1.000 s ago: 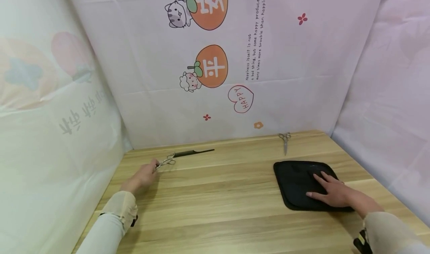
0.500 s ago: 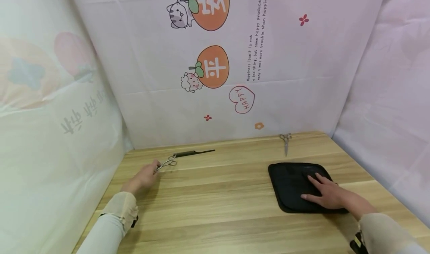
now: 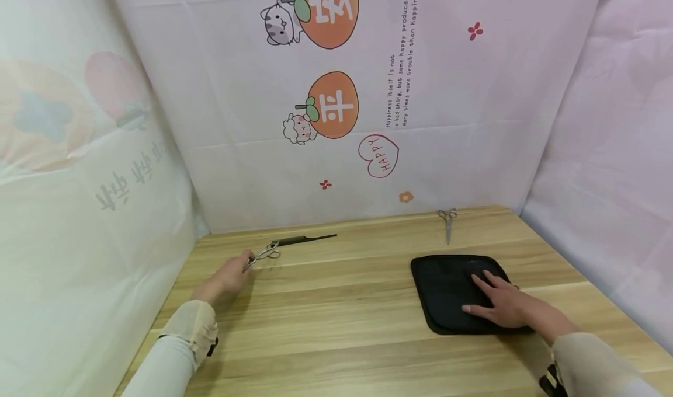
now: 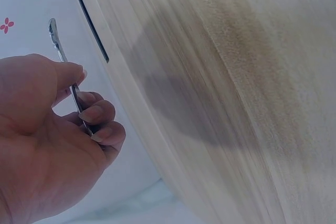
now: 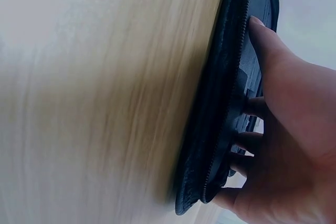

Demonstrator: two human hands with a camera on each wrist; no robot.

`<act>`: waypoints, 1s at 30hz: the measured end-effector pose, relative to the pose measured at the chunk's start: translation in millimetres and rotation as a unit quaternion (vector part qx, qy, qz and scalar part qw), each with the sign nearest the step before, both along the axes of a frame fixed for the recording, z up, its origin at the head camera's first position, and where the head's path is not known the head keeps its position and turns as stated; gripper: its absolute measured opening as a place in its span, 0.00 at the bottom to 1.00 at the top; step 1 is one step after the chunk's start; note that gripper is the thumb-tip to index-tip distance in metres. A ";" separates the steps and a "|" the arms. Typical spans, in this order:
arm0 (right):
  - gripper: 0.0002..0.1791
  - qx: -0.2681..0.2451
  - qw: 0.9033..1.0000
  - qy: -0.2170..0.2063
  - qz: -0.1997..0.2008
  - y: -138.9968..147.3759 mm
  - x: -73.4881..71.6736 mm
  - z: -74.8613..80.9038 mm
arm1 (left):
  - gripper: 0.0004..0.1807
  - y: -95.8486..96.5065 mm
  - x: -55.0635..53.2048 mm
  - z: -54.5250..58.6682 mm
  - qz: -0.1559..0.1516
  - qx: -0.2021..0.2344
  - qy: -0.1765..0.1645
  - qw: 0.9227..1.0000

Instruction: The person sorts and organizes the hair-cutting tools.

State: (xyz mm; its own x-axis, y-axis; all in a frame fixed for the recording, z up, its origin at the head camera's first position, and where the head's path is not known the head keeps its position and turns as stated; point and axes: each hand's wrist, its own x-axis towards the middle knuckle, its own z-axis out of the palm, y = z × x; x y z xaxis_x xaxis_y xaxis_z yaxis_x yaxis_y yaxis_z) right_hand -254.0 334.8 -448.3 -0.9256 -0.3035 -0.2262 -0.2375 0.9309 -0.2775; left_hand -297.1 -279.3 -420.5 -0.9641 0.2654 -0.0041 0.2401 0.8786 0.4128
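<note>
A pair of silver scissors (image 3: 266, 254) is gripped at the blade end by my left hand (image 3: 230, 275), its finger loops pointing right, above the table. In the left wrist view, fingers and thumb curl round the scissors (image 4: 62, 51). Just beyond the loops lies a black tail comb (image 3: 302, 240). My right hand (image 3: 505, 303) rests with spread fingers on a flat black zippered case (image 3: 447, 298) on the table. The right wrist view has the zipper running along the edge of the case (image 5: 223, 93), with the fingertips pressing on its top.
A second pair of scissors (image 3: 448, 226) lies at the back right of the wooden table (image 3: 336, 327), behind the case. White printed sheets form a back wall (image 3: 252, 169) and side walls around the table.
The black case has slid to the left across the table under my right hand. My left hand, still holding the scissors, has shifted very slightly to the right.
</note>
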 end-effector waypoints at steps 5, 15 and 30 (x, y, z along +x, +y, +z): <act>0.53 0.001 1.000 0.006 0.003 -4.9 0.7 0.9 | 0.13 0.9 -0.9 -0.1 -0.005 -0.005 0.010 1.000; 0.53 -0.005 1.000 0.006 0.018 -21.5 0.5 -0.4 | 0.14 6.5 -3.2 -1.5 -0.006 -0.010 0.008 1.000; 0.54 -0.007 1.000 -0.003 0.010 -34.6 -1.9 -1.9 | 0.14 14.0 -5.4 -2.5 -0.012 -0.006 0.008 1.000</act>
State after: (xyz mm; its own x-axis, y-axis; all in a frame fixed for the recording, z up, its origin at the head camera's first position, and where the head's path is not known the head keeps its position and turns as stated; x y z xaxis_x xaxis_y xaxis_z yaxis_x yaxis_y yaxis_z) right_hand -256.0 300.2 -450.2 -0.9182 -0.3245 -0.2270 -0.2539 0.9222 -0.2917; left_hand -302.6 -265.3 -423.0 -0.9577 0.2877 0.0074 0.2667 0.8776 0.3985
